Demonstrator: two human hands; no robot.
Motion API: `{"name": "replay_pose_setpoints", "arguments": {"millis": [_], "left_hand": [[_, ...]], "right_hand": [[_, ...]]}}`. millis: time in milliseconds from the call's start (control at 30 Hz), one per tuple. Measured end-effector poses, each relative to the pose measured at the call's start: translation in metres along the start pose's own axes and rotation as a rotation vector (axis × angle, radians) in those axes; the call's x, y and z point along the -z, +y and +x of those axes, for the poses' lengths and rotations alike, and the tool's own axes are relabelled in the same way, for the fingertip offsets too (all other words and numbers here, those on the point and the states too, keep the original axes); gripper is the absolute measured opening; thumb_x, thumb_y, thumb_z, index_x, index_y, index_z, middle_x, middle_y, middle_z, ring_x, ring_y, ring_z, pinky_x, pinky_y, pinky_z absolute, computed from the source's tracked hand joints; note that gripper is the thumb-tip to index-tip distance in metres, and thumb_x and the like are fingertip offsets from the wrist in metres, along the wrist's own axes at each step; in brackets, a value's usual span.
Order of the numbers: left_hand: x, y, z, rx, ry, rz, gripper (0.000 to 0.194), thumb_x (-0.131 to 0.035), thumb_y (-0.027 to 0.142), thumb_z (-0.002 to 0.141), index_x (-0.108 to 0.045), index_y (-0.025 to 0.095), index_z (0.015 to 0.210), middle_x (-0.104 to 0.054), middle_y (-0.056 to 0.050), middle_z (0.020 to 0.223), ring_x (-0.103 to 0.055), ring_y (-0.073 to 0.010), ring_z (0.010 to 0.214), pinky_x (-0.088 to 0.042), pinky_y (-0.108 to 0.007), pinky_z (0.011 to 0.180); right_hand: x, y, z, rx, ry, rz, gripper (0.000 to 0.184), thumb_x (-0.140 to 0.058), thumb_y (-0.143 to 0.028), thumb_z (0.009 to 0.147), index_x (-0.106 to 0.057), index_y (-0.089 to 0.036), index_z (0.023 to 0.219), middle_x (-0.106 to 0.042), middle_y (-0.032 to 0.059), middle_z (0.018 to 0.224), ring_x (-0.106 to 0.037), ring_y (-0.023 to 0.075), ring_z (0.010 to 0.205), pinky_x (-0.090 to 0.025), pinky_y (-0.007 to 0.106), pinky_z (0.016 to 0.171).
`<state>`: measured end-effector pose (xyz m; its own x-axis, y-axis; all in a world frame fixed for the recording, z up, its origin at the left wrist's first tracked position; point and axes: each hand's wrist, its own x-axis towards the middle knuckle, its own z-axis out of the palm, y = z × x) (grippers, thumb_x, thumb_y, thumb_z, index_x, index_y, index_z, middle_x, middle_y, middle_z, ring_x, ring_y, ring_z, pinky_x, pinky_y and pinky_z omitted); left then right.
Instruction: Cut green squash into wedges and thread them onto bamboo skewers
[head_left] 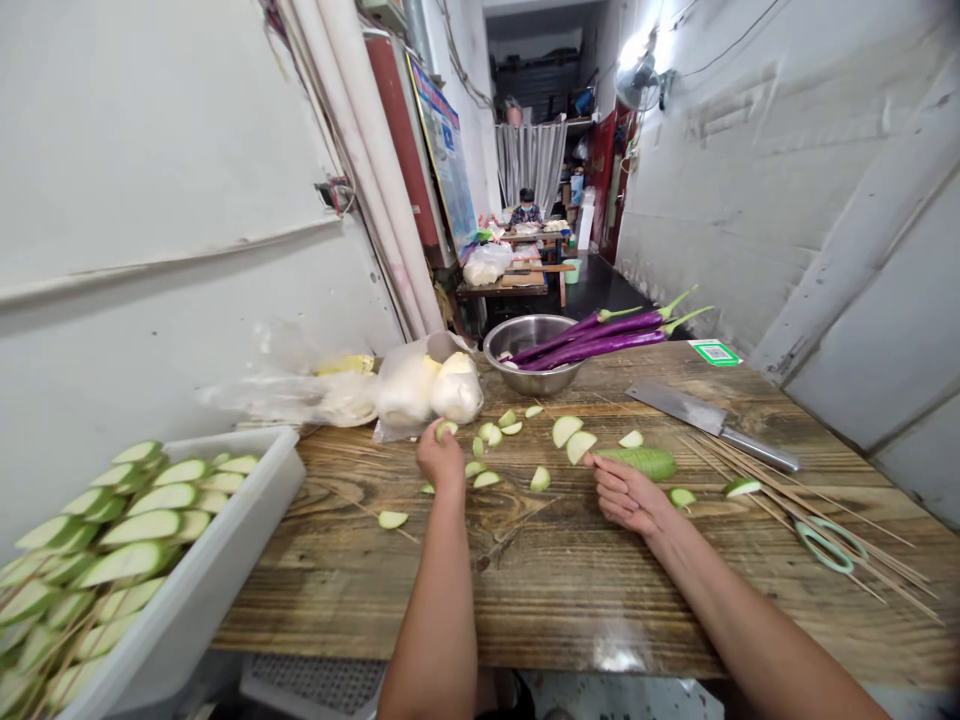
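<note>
My left hand (440, 458) is closed in a pinch on a pale green vegetable slice (446, 429) near the back of the wooden table (540, 580). My right hand (626, 493) lies on the table with its fingers stretched toward the left, holding nothing, just in front of a green gourd piece (643, 462). Several more slices (570, 437) are scattered between and around the two hands.
A white tray (225, 545) of skewered slices stands at the left. A plastic bag (420, 388), a steel bowl (531, 350) with purple eggplants (600, 335), a cleaver (709, 423), bamboo skewers (810, 505) and green scissors (829, 543) lie about. A person sits far down the corridor.
</note>
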<state>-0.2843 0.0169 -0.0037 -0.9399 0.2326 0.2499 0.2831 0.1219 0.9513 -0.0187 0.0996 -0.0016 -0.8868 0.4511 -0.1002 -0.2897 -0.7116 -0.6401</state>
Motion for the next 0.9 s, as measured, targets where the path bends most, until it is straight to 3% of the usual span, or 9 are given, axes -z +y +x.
{"name": "replay_pose_setpoints", "arguments": {"millis": [100,200,267,400,567,667,767,900], "left_hand": [[0.012,-0.002,0.004,-0.072,-0.041,0.376,0.032,-0.050,0.014,0.069,-0.063,0.016,0.098,-0.064,-0.011,0.100,-0.057,-0.0252,0.095,-0.042,-0.038,0.086],[0.010,0.000,0.000,-0.083,-0.104,0.510,0.031,-0.051,0.018,0.070,-0.064,0.018,0.098,-0.066,-0.010,0.093,-0.059,-0.0263,0.090,-0.041,-0.041,0.083],[0.003,0.002,-0.006,-0.229,-0.151,0.524,0.027,-0.050,0.022,0.073,-0.065,0.020,0.095,-0.067,-0.008,0.093,-0.058,-0.0256,0.091,-0.037,-0.042,0.085],[-0.014,0.008,-0.026,-0.509,-0.366,0.475,0.022,-0.051,0.025,0.076,-0.065,0.020,0.093,-0.067,-0.006,0.096,-0.057,-0.0227,0.094,-0.035,-0.041,0.088],[-0.034,0.023,-0.075,-0.735,-0.701,0.356,0.024,-0.048,0.029,0.081,-0.062,0.022,0.099,-0.063,-0.006,0.107,-0.050,-0.0193,0.108,-0.031,-0.038,0.094],[-0.047,0.031,-0.105,-0.779,-0.895,0.381,0.045,-0.053,0.036,0.079,-0.047,0.024,0.122,-0.053,-0.007,0.123,-0.041,-0.0209,0.119,-0.025,-0.042,0.099],[-0.059,0.035,-0.123,-0.763,-0.999,0.432,0.072,-0.060,0.041,0.073,-0.028,0.023,0.134,-0.041,-0.010,0.134,-0.031,-0.0240,0.126,-0.017,-0.046,0.102],[-0.067,0.034,-0.127,-0.760,-1.090,0.446,0.063,-0.059,0.040,0.073,-0.035,0.024,0.129,-0.047,-0.009,0.129,-0.036,-0.0228,0.123,-0.006,-0.049,0.104]], "right_hand": [[0.001,0.000,0.000,0.000,0.008,0.018,0.008,-0.050,-0.019,0.083,-0.055,-0.013,0.086,-0.029,-0.0135,0.038,-0.011,0.0021,0.025,-0.019,0.011,0.021],[0.002,0.001,0.002,0.007,0.012,0.029,0.008,-0.049,-0.018,0.084,-0.054,-0.013,0.086,-0.029,-0.0137,0.038,-0.012,0.0020,0.024,-0.019,0.011,0.021],[0.002,0.001,0.003,0.010,0.011,0.038,0.008,-0.048,-0.018,0.084,-0.054,-0.013,0.086,-0.030,-0.0135,0.037,-0.012,0.0019,0.024,-0.019,0.011,0.022],[0.003,-0.010,-0.001,0.054,-0.008,0.078,0.012,-0.043,-0.016,0.087,-0.054,-0.013,0.086,-0.032,-0.0131,0.037,-0.013,0.0021,0.024,-0.018,0.012,0.022],[0.007,-0.042,-0.019,0.298,-0.029,0.157,0.017,-0.036,-0.015,0.090,-0.052,-0.015,0.090,-0.033,-0.0128,0.038,-0.018,0.0025,0.024,-0.016,0.012,0.023],[0.009,-0.052,-0.026,0.383,-0.033,0.160,0.018,-0.034,-0.014,0.091,-0.051,-0.016,0.089,-0.033,-0.0128,0.038,-0.019,0.0026,0.023,-0.016,0.013,0.023],[0.011,-0.052,-0.024,0.382,-0.016,0.134,0.015,-0.036,-0.015,0.090,-0.050,-0.016,0.088,-0.031,-0.0133,0.037,-0.018,0.0028,0.023,-0.015,0.013,0.023],[0.011,-0.045,-0.019,0.348,0.005,0.111,0.011,-0.040,-0.016,0.088,-0.050,-0.015,0.087,-0.030,-0.0138,0.037,-0.016,0.0028,0.023,-0.014,0.013,0.023]]}}
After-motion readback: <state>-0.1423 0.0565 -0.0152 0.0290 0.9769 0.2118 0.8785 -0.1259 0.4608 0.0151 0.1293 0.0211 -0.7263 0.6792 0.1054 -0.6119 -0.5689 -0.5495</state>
